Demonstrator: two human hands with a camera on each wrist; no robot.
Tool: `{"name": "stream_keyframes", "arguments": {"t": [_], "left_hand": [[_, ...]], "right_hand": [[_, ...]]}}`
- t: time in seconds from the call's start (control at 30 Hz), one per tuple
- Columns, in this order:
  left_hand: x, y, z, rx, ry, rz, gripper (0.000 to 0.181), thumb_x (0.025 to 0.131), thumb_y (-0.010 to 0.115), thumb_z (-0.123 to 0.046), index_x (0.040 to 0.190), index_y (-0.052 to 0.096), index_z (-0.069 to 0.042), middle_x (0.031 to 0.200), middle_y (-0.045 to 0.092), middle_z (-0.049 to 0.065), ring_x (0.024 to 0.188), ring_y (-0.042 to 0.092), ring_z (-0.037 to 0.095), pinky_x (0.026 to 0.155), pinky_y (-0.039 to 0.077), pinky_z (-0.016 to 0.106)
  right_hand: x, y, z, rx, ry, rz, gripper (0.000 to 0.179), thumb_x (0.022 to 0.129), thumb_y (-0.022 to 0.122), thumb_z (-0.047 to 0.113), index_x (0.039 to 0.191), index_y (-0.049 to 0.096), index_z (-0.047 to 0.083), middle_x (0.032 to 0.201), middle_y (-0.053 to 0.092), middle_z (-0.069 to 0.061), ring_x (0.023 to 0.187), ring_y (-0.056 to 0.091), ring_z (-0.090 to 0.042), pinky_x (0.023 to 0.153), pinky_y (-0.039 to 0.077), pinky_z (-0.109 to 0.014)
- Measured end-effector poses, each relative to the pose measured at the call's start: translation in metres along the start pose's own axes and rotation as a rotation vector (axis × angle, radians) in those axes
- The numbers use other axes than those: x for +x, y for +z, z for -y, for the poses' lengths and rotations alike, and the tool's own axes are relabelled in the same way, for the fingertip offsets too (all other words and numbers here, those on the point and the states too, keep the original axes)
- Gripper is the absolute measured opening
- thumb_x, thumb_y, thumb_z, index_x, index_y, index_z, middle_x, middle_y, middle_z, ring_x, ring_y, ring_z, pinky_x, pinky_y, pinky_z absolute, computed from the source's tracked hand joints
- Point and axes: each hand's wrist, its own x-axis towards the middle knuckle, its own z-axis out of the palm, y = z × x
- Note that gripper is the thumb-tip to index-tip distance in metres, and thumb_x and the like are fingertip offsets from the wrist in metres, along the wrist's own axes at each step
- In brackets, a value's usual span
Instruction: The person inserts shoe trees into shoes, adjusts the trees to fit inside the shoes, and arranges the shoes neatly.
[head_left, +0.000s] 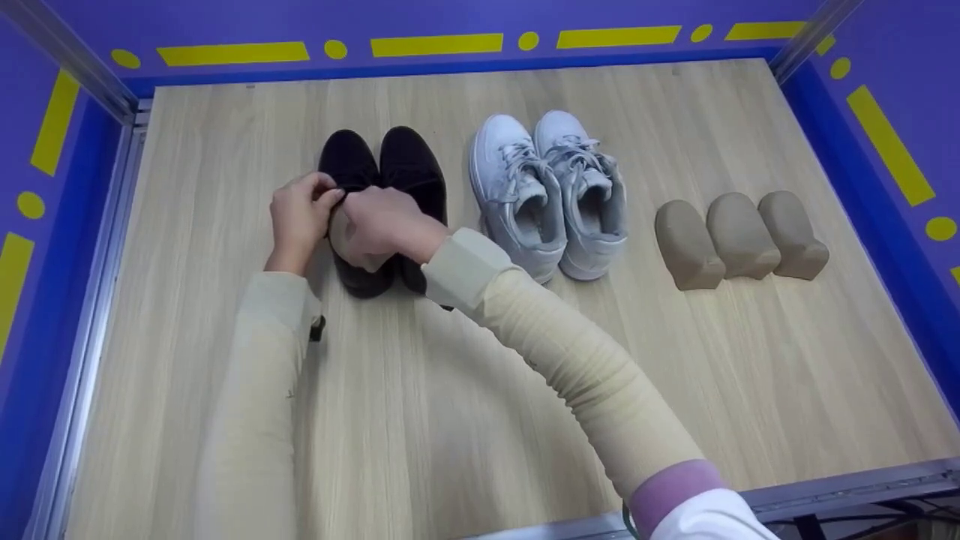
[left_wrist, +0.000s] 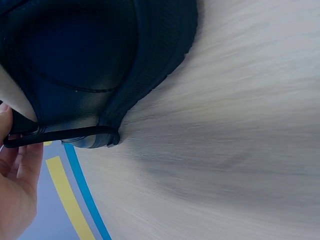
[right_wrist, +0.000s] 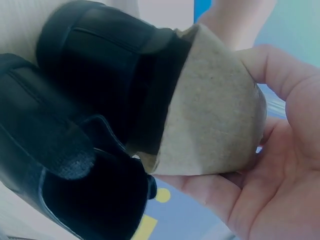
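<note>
Gripping a tan, rounded, moulded-pulp-like shoe insert in the right hand, thumb on one side, fingers curled around the other, right at the mouth of the left black, round-toed shoe; cannot tell how deep. Pinching a thin black band at that shoe's opening between thumb and fingers of the left hand. Probably light and fairly stiff as an insert, dry and not slippery; best held across the broad, closed end, clear of the thin, uneven rim, perhaps prone to creasing under force. Likely softer and more yielding around the shoe's opening. Matte and speckled on the insert; smooth, dark and seamed on the shoe. Beside it, to the right, a matching black shoe; farther right, laced white sneakers, then three blunt-nosed tan inserts, all on a pale wood-grain tabletop.
</note>
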Motion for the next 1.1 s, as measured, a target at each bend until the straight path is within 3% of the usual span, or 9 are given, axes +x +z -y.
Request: {"name": "stream_keyframes", "arguments": {"t": [0.13, 0.2, 0.23, 0.3, 0.37, 0.43, 0.77, 1.1], "left_hand": [[0.000, 0.000, -0.001, -0.008, 0.017, -0.011, 0.017, 0.084, 0.059, -0.019, 0.090, 0.062, -0.004, 0.092, 0.063, 0.013, 0.087, 0.057, 0.026, 0.081, 0.041, 0.036], [0.000, 0.001, -0.001, -0.011, 0.021, -0.017, 0.016, 0.084, 0.059, -0.019, 0.089, 0.062, -0.004, 0.091, 0.063, 0.013, 0.087, 0.057, 0.026, 0.080, 0.041, 0.036], [0.001, 0.001, -0.001, -0.014, 0.023, -0.020, 0.016, 0.083, 0.059, -0.019, 0.089, 0.062, -0.004, 0.091, 0.063, 0.013, 0.086, 0.057, 0.026, 0.080, 0.041, 0.036], [0.001, 0.001, 0.000, -0.015, 0.026, -0.021, 0.016, 0.084, 0.059, -0.019, 0.089, 0.062, -0.004, 0.091, 0.064, 0.013, 0.086, 0.057, 0.026, 0.079, 0.041, 0.037], [0.001, 0.001, 0.001, -0.016, 0.031, -0.023, 0.016, 0.083, 0.059, -0.018, 0.089, 0.062, -0.003, 0.090, 0.064, 0.013, 0.086, 0.058, 0.026, 0.079, 0.041, 0.037], [0.001, 0.001, 0.002, -0.015, 0.037, -0.023, 0.017, 0.083, 0.060, -0.019, 0.089, 0.063, -0.003, 0.090, 0.064, 0.013, 0.085, 0.058, 0.026, 0.079, 0.042, 0.037], [0.000, -0.002, 0.005, -0.014, 0.095, 0.004, 0.014, 0.084, 0.058, -0.014, 0.091, 0.062, -0.003, 0.092, 0.065, 0.014, 0.087, 0.058, 0.027, 0.080, 0.041, 0.039], [-0.003, 0.000, 0.007, -0.010, 0.104, -0.004, 0.012, 0.084, 0.057, -0.014, 0.088, 0.060, -0.003, 0.088, 0.065, 0.013, 0.081, 0.058, 0.025, 0.074, 0.042, 0.036]], "right_hand": [[0.003, 0.009, -0.001, 0.000, -0.028, -0.058, 0.017, 0.072, 0.053, 0.020, 0.059, 0.042, 0.020, 0.061, 0.045, 0.007, 0.060, 0.045, -0.012, 0.049, 0.035, -0.026], [0.004, 0.013, -0.004, 0.020, -0.042, -0.090, 0.015, 0.074, 0.057, 0.025, 0.064, 0.047, 0.020, 0.063, 0.048, 0.009, 0.061, 0.047, -0.011, 0.052, 0.037, -0.025], [0.004, 0.014, -0.005, 0.029, -0.043, -0.104, 0.012, 0.075, 0.060, 0.030, 0.071, 0.053, 0.020, 0.068, 0.052, 0.009, 0.065, 0.050, -0.010, 0.055, 0.040, -0.026], [0.004, 0.017, -0.010, 0.056, -0.045, -0.125, 0.026, 0.074, 0.063, 0.040, 0.092, 0.059, 0.020, 0.083, 0.060, 0.009, 0.076, 0.056, -0.011, 0.065, 0.045, -0.027], [0.003, 0.019, -0.015, 0.084, -0.048, -0.136, 0.049, 0.073, 0.063, 0.048, 0.113, 0.054, 0.020, 0.103, 0.061, 0.008, 0.089, 0.057, -0.013, 0.076, 0.046, -0.030], [0.003, 0.021, -0.019, 0.121, -0.056, -0.140, 0.061, 0.072, 0.064, 0.050, 0.122, 0.049, 0.019, 0.116, 0.057, 0.005, 0.099, 0.056, -0.016, 0.082, 0.045, -0.032], [0.002, 0.026, -0.035, 0.351, -0.109, -0.152, 0.059, 0.074, 0.067, 0.039, 0.125, 0.046, 0.019, 0.124, 0.052, 0.002, 0.108, 0.051, -0.014, 0.091, 0.039, -0.029], [0.004, 0.036, -0.034, 0.370, -0.076, -0.197, 0.057, 0.075, 0.065, 0.042, 0.126, 0.046, 0.023, 0.122, 0.055, 0.003, 0.106, 0.053, -0.015, 0.088, 0.041, -0.029]]}}
